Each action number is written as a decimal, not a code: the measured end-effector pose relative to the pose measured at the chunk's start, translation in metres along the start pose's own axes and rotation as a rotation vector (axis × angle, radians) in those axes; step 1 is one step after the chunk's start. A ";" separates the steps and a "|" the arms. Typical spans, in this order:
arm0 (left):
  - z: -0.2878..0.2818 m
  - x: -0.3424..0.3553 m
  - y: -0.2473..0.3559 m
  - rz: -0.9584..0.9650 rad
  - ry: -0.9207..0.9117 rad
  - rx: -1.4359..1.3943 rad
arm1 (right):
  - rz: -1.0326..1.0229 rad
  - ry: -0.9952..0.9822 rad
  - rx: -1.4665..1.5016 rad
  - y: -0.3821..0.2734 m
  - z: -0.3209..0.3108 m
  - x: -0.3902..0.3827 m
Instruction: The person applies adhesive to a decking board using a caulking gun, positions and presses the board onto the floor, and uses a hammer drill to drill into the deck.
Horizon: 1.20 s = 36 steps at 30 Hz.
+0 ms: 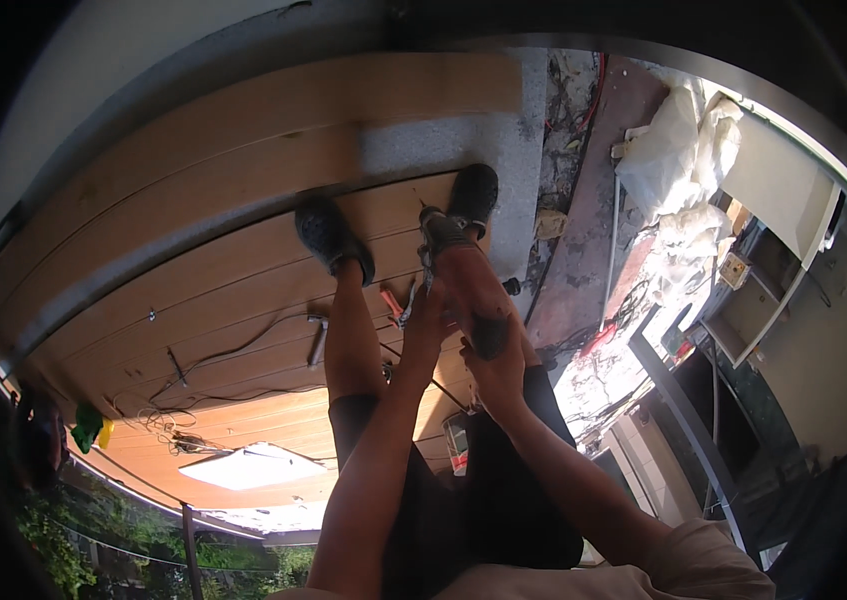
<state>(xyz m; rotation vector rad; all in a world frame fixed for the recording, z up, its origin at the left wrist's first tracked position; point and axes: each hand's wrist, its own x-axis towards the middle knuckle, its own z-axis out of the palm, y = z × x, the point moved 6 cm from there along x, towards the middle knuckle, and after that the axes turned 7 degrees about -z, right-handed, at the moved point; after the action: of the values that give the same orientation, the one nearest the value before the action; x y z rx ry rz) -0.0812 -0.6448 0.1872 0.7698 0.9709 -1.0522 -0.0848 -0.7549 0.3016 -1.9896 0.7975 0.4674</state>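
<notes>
A red and dark power drill (470, 280) is held between my hands in front of my legs. Its chuck and thin bit point away from me, toward the far side, near my right shoe. My left hand (427, 325) is closed against the drill's left side, its fingers partly behind the body. At the rear end my right hand (495, 378) is wrapped round the drill below its dark back cap. The trigger is hidden. Beyond my left hand, a red-handled tool (390, 301) lies on the wooden planks (233, 310).
A hammer (317, 341) lies beside my left leg. Thin cables (178, 425) tangle near a white sheet (253, 466) at the left. A clear container (456, 440) stands between my legs. White plastic bags (665, 150) and a metal frame (688, 425) are on the right.
</notes>
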 end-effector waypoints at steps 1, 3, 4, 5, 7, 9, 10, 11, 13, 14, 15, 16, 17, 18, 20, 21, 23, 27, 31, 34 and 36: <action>0.004 0.011 -0.001 0.047 -0.015 0.042 | 0.000 -0.019 0.000 0.008 0.003 0.006; 0.021 0.033 -0.002 -0.036 -0.061 -0.170 | 0.089 -0.058 0.011 0.016 -0.004 0.012; 0.026 0.042 -0.001 -0.088 -0.075 -0.295 | 0.089 -0.085 0.012 0.013 -0.005 0.020; 0.031 0.047 -0.003 -0.149 -0.081 -0.421 | 0.085 -0.095 0.010 0.016 -0.004 0.025; 0.036 0.054 0.005 -0.083 -0.090 -0.414 | 0.096 -0.107 0.039 0.021 -0.004 0.031; 0.043 0.058 0.008 -0.032 -0.013 -0.411 | 0.060 -0.131 -0.055 0.020 -0.007 0.040; 0.046 0.060 0.011 0.014 0.051 -0.403 | 0.022 -0.141 -0.152 0.017 -0.011 0.045; 0.050 0.062 0.014 0.009 0.050 -0.407 | 0.026 -0.142 -0.158 0.018 -0.015 0.051; 0.052 0.069 0.015 -0.026 0.110 -0.397 | 0.089 -0.152 -0.032 0.025 -0.016 0.060; 0.051 0.072 0.015 -0.030 0.109 -0.396 | 0.091 -0.149 -0.033 0.027 -0.015 0.063; 0.050 0.074 0.016 -0.049 0.101 -0.405 | 0.098 -0.153 -0.026 0.030 -0.013 0.065; 0.050 0.076 0.014 -0.068 0.097 -0.417 | 0.105 -0.162 -0.018 0.031 -0.013 0.067; 0.051 0.077 0.014 -0.070 0.099 -0.419 | 0.107 -0.164 -0.019 0.031 -0.014 0.070; 0.052 0.078 0.015 -0.052 0.108 -0.433 | 0.107 -0.169 -0.023 0.031 -0.015 0.072; 0.058 0.077 0.019 -0.035 0.120 -0.452 | 0.108 -0.178 -0.030 0.027 -0.020 0.078; 0.060 0.075 0.020 -0.044 0.147 -0.451 | 0.131 -0.205 -0.042 0.025 -0.022 0.080; 0.058 0.074 0.020 -0.052 0.180 -0.452 | 0.154 -0.236 -0.053 0.023 -0.020 0.080; 0.056 0.080 0.020 -0.017 0.197 -0.416 | 0.152 -0.220 -0.112 0.028 -0.019 0.082; 0.053 0.084 0.024 -0.044 0.252 -0.363 | 0.106 -0.219 -0.040 0.023 -0.016 0.087; 0.056 0.082 0.023 -0.024 0.167 -0.452 | 0.039 -0.216 -0.076 0.023 -0.014 0.089; 0.053 0.086 0.023 -0.010 0.159 -0.449 | 0.015 -0.213 -0.088 0.022 -0.010 0.091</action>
<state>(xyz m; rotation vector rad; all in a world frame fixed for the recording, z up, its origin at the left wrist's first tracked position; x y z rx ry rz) -0.0292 -0.7136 0.1301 0.4805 1.2926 -0.7479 -0.0343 -0.8032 0.2388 -1.9749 0.6689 0.7204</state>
